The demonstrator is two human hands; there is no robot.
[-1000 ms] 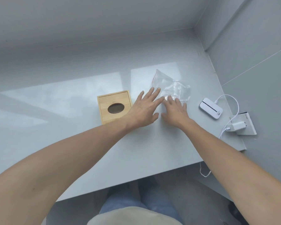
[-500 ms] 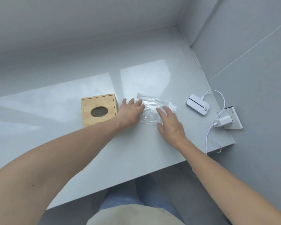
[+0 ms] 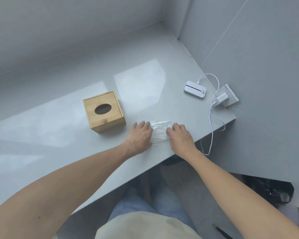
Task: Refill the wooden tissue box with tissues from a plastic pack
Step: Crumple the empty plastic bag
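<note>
Pressing down on a clear plastic pack (image 3: 160,131), both hands lie palm-down on the grey table (image 3: 76,144) near its front edge. The left hand (image 3: 140,136) covers the pack's left end with its fingers curled slightly forward and close together; the right hand (image 3: 179,135) covers the right end in the same manner, knuckles raised a little. Whether either hand pinches the film under its fingertips cannot be told, since the fingertips are folded out of sight; what shows is flat contact from above, with a crinkled strip of the transparent pack left bare between the two hands. The pack looks thin and flattened, and its contents cannot be made out. Just beyond and to the left of the left hand, apart from it, stands the wooden tissue box (image 3: 104,112), upright, its oval opening facing up and dark inside. Farther out to the right of the right hand, well apart, lies a small white device (image 3: 195,89) with a white cable (image 3: 211,118) looping to a white plug (image 3: 220,99) in a wall socket.
</note>
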